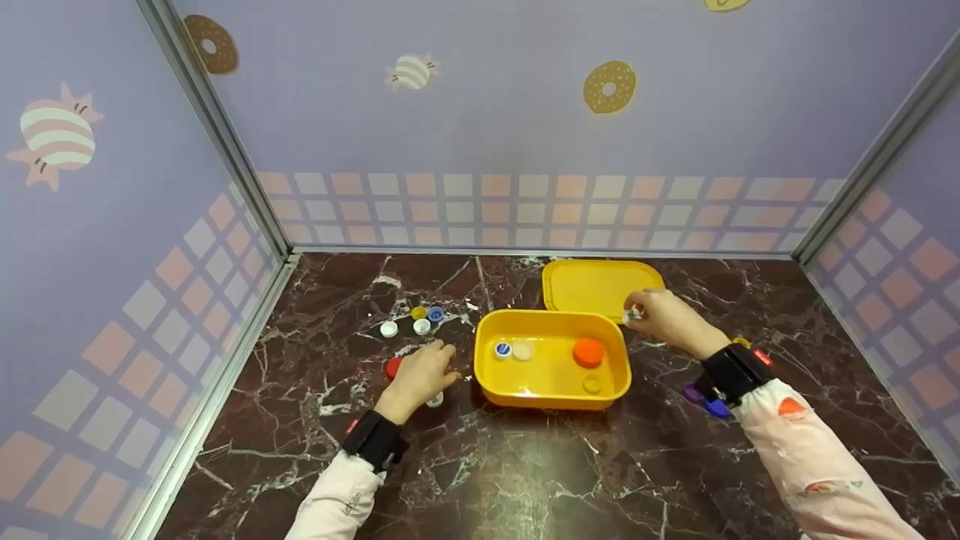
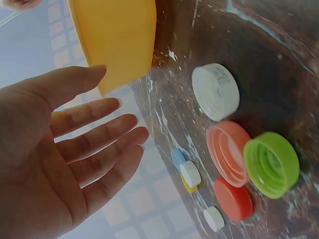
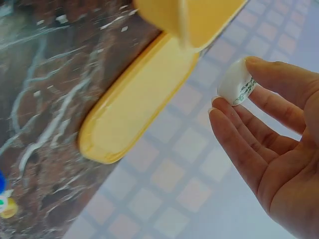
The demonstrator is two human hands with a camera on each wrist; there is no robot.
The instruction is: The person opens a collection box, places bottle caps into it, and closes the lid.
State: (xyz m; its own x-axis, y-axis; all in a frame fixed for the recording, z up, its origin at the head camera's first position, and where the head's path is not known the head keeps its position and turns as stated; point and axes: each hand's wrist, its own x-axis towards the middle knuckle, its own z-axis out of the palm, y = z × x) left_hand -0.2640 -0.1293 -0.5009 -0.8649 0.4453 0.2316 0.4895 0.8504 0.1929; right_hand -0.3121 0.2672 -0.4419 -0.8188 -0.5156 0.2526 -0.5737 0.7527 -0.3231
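Between the thumb and fingers of my right hand (image 1: 671,321) is a white bottle cap (image 3: 235,82) with green print, held above the yellow lid. My left hand (image 1: 420,375) hovers left of the yellow box (image 1: 555,401), fingers loosely spread and holding nothing. Around it on the table, the left wrist view has a white cap (image 2: 215,92), a pink cap (image 2: 227,152), a green cap (image 2: 271,164) and a red cap (image 2: 234,199). Inside the box lie an orange cap (image 1: 589,352), a blue-and-white cap (image 1: 503,350), a whitish cap (image 1: 523,350) and a yellow cap (image 1: 592,384).
Behind the box lies its yellow lid (image 1: 600,283). Several small caps, including a blue cap (image 1: 436,314), are grouped at the back left. To the right, by the right wrist, are a purple cap (image 1: 693,393) and a dark blue cap (image 1: 718,408). Patterned walls enclose the marble table.
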